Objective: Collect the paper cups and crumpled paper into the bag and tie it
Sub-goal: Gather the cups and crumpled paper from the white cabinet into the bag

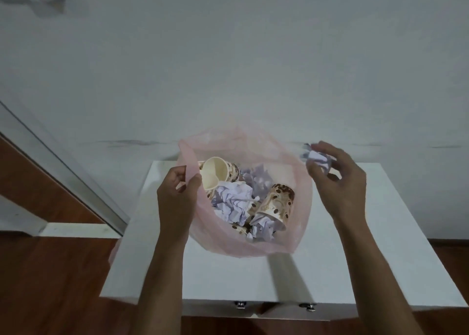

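Seen from the head camera: pink translucent bag (253, 243) sitting open on the white table (380, 258), toward the far edge and roughly midway between the left and right edges, mouth gaping upward. Left hand (177, 195) at the bag's left rim, thumb and fingers curled and pinching the thin plastic, holding that side of the mouth up and apart. Right hand (337, 179) raised just beyond the bag's right rim, near the table's far right corner, fingers curled round a crumpled paper ball (318, 159), white with a lilac tint, gripped at the fingertips and not yet inside the bag. Inside the bag, 2 paper cups plainly visible: cream cup (215, 174) lying on its side at the far left, open mouth turned toward the camera, brown dotted pattern on its outer wall; patterned cup (278, 202) tilted at the right, cream with brown spots, mouth pointing down toward the near edge and touching a wad of paper. Between and around the cups, several crumpled sheets (233, 200), heaped loosely and touching both cups. Further scraps of spotted cup near the bag's bottom, too jumbled to count. Under the table's near edge, 2 small metal fittings (239, 304). Beyond the table, pale wall (228, 68); to the left, reddish wooden floor (50, 284).
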Demonstrator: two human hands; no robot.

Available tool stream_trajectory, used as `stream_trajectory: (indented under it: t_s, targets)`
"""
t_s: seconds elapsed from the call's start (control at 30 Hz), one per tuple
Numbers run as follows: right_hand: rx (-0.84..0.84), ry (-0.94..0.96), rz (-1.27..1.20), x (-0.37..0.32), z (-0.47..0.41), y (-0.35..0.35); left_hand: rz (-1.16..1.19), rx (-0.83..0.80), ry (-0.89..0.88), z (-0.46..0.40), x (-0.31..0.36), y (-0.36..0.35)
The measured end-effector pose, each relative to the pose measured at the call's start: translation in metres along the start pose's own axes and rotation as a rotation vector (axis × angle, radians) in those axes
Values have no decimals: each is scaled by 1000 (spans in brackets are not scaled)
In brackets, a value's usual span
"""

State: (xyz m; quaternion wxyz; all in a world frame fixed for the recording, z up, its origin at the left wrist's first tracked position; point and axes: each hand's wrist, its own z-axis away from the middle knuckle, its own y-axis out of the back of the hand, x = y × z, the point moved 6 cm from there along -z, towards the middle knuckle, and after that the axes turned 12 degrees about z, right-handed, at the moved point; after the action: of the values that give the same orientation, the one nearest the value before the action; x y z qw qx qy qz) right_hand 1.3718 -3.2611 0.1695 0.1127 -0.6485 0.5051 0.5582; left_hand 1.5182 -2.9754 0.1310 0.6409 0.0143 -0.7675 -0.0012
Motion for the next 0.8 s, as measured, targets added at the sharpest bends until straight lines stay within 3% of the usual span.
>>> stream_trajectory:
  t_s: [0.13, 0.17, 0.23, 0.3, 0.37, 0.47, 0.53, 0.67, 0.73, 0.8]
  targets:
    - [-638, 150, 145, -28, 16, -60, -6, 5, 14, 1, -1, 4]
    - [-713, 139, 148, -25, 20, -68, -2, 1, 26, 2, -1, 5]
    - [-607, 154, 87, -22, 18, -65, 4, 6, 41, 4, -3, 10]
    - [-335, 127, 124, -12, 9, -50, 17, 42, 68, 4, -5, 17]
    - [-150, -41, 256, 11, 0, -37, 0, 58, 102, 3, -8, 23]
    - [-319, -442, 365, 57, 1, -40, -53, 53, 140, 2, -8, 28]
    - [-439, -582, 265, 75, 7, -45, -59, 34, 198, -1, -8, 28]
    - [-457, -614, 62, 87, 10, -48, 131, 72, 540, -2, -21, 29]
    - [-452, -625, 19, 89, 11, -47, 258, 94, 605, 0, -26, 33]
    - [-477, -636, -50, 88, 12, -47, 215, 64, 611, -1, -30, 39]
